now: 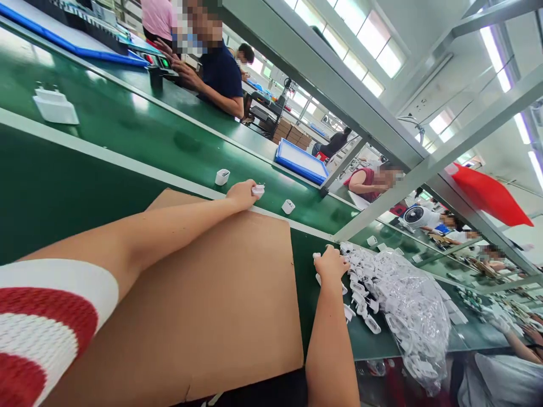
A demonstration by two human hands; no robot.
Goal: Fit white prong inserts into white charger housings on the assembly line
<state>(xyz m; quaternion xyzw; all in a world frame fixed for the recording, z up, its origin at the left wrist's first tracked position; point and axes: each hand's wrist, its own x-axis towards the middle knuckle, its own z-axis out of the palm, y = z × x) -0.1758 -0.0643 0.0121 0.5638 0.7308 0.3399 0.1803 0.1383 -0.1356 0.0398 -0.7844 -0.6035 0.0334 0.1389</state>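
Note:
My left hand (pixel 242 195) is closed on a white charger plug (pixel 257 191), its pins pointing away, above the pale edge strip of the green belt. On the belt, one white charger (pixel 222 177) stands just beyond that hand and another charger (pixel 288 207) to its right. My right hand (pixel 331 263) is at the left edge of a pile of white plastic charger parts (pixel 360 299). Its fingers are curled, with a small white charger part (pixel 317 257) at the thumb side. The rest of its grip is hidden.
Brown cardboard (pixel 229 294) lies in front of me. A clear plastic bag (pixel 416 316) of white parts spreads at right. A larger-looking charger (pixel 55 104) sits on the belt at far left. A metal frame (pixel 382 209) slants overhead. Co-workers sit across the line, beside a blue tray (pixel 301 161).

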